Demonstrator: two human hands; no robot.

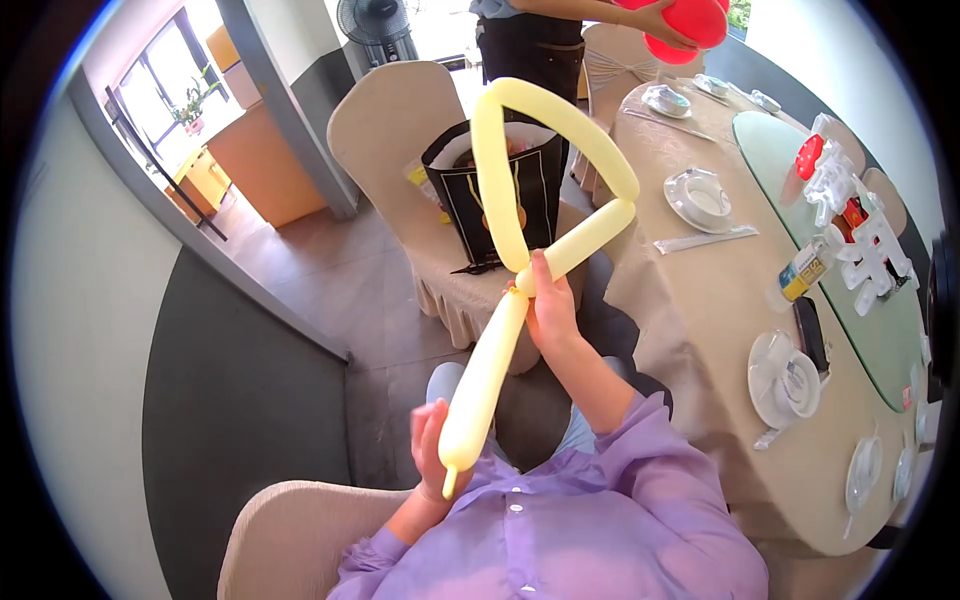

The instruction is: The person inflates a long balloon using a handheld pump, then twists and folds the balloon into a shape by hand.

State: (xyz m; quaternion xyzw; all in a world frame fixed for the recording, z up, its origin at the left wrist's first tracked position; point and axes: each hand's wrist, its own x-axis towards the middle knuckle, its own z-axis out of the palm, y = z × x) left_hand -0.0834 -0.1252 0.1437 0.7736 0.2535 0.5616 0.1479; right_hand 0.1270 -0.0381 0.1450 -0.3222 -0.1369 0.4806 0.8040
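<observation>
A long pale yellow modelling balloon [480, 385] stretches across the middle of the view. Its upper part is twisted into a bent, roughly triangular loop, and its lower length ends in a thin uninflated tip. My right hand [552, 308] closes around the twisted joint, with the thumb lying along the balloon. Near the lower end, my left hand [428, 450] is against the side of the balloon, its fingers bent and partly hidden behind it.
Ahead, a black gift bag [460, 205] sits on a covered chair [395, 120]. To the right is a round table [680, 330] with wrapped dishes [700, 200], a bottle [803, 268] and a glass turntable [850, 330]. Another person's hand [662, 22] holds red balloons [690, 25].
</observation>
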